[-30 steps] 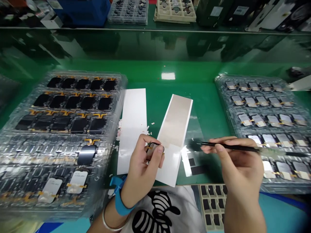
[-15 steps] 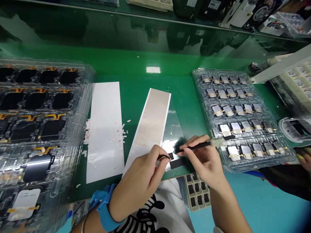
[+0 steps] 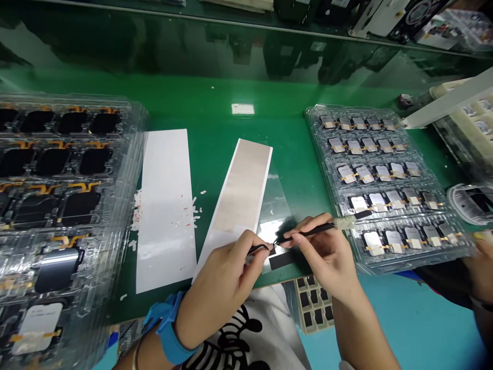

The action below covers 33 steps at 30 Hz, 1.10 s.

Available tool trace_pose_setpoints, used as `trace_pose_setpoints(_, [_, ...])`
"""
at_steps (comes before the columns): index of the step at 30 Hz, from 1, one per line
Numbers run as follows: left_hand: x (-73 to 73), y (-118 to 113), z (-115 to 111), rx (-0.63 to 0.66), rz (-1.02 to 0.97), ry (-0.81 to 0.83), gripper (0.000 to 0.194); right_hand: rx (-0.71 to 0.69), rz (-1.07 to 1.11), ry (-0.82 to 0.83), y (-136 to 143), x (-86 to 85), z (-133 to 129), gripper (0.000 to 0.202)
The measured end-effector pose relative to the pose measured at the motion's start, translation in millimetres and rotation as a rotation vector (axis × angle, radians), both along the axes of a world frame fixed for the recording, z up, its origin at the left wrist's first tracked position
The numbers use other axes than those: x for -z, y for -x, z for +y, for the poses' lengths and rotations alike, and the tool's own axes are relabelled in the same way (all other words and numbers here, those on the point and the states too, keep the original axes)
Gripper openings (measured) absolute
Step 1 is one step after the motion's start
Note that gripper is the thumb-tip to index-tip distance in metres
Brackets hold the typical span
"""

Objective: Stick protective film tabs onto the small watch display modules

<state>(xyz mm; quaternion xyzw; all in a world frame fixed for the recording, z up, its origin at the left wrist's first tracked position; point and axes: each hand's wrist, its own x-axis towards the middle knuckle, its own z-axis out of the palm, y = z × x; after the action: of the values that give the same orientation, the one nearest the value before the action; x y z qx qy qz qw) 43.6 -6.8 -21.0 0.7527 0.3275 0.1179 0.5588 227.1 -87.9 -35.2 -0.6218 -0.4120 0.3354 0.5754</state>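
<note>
Low in the middle of the view, my left hand (image 3: 227, 280) pinches a small dark curved piece (image 3: 257, 248) between thumb and fingers. My right hand (image 3: 325, 254) is closed on a black pen-like tool (image 3: 311, 232), whose thin tip reaches the left fingertips. Under the fingertips lies a clear sheet (image 3: 275, 198) with a dark strip (image 3: 282, 260) at its near end. A beige sheet with white edges (image 3: 244, 180) lies just left of it, its near end behind my left hand.
Clear trays of black screens (image 3: 131, 154) stand at the left, beside a white sheet (image 3: 165, 205) with paper scraps. Another parts tray (image 3: 370, 187) is at the right. A person's hand (image 3: 481, 270) shows at the right edge.
The dark piece in my left fingers has shifted slightly, and the tool tip has come closer to it. At the right edge, the other person's hand has moved further into view.
</note>
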Motion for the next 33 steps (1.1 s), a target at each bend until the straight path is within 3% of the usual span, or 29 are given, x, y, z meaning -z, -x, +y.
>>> trace_pose_setpoints(7, [-2.0,4,2,-0.184,-0.138,0.035,0.007,0.13,0.116,-0.13,-2,-3.5,2,0.012])
trace_pose_setpoints(11, [-8.2,11,5,-0.221,-0.219,0.027,0.018,0.195,0.145,-0.341,28,-25.1,4,0.017])
trace_pose_setpoints(16, [-14.5,23,10,-0.312,-0.325,-0.176,0.035,0.097,0.068,-0.461,74,-45.7,17,0.025])
trace_pose_setpoints(20, [-11.8,29,16,-0.322,-0.299,-0.315,0.043,0.066,0.026,-0.496,93,-41.4,32,0.03])
trace_pose_setpoints(24, [-4.7,29,19,-0.324,-0.248,-0.305,0.046,0.124,-0.02,-0.514,98,-33.0,47,0.028])
trace_pose_setpoints(33, [-1.2,29,20,-0.309,-0.241,-0.279,0.048,0.074,-0.04,-0.584,97,-21.1,56,0.035])
